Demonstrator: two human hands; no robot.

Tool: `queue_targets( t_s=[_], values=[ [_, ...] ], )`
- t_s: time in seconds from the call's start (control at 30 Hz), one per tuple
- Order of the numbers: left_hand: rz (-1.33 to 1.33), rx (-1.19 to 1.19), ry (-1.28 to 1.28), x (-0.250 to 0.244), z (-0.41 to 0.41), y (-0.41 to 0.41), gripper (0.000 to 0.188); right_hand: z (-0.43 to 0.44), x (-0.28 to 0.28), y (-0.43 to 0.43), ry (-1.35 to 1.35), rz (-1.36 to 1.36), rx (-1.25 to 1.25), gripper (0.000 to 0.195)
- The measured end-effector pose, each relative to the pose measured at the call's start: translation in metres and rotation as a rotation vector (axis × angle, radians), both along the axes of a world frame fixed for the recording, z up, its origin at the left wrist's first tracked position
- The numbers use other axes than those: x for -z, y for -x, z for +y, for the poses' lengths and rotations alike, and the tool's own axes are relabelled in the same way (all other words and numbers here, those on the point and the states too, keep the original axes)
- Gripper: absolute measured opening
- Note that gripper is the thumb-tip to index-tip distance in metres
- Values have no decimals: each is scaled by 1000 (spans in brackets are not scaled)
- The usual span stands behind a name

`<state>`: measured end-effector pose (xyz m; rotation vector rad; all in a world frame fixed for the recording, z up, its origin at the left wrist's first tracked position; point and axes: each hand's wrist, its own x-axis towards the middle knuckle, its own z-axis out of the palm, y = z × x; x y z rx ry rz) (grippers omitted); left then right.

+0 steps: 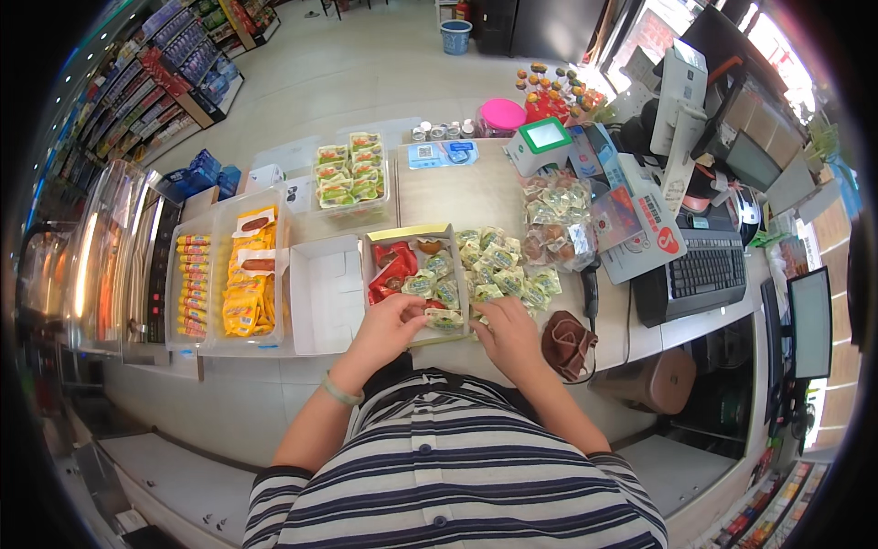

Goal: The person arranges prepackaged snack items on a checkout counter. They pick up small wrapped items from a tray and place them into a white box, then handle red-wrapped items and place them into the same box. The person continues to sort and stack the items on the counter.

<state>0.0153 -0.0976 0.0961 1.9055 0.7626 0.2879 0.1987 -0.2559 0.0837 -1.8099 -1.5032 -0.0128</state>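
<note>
My left hand (392, 324) is at the near end of an open cardboard box (461, 274), its thumb and forefinger at the left end of a green-and-white snack packet (444, 318). Whether they grip it is not plain. Inside the box lie red packets (389, 280), more green-and-white packets and a brown, round wrapped item (430, 245). My right hand (509, 335) is just right of the box, fingers bent down at the near edge of a loose pile of green-and-white packets (509, 257). Its fingertips are partly hidden among them.
Left of the box are its white lid or tray (326, 295) and clear bins of yellow packets (248, 302) and wrapped sausages (193, 285). Rightward are a bag of packets (557, 226), a handheld scanner (590, 291), a brown cloth-like item (568, 343) and a keyboard (706, 267).
</note>
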Motion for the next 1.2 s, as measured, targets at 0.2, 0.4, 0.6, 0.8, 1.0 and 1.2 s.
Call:
queue_targets(
  t_s=[0.2, 0.4, 0.6, 0.8, 1.0, 1.2],
  values=[
    [175, 200, -618, 25, 2, -22, 25, 49, 10, -5, 123, -293, -212, 16],
    [260, 287, -764, 44, 8, -33, 11, 57, 16, -1, 297, -469, -231, 10],
    [259, 302, -706, 55, 11, -37, 11, 62, 20, 0, 302, -464, -231, 11],
    [260, 288, -534, 45, 9, -36, 11, 60, 28, -6, 301, -423, -280, 9],
    [233, 221, -225, 21, 20, -30, 11, 58, 27, -9, 254, -166, -305, 28],
    [51, 24, 286, 9, 28, -16, 10, 54, 2, -8, 186, 322, -271, 38]
  ],
)
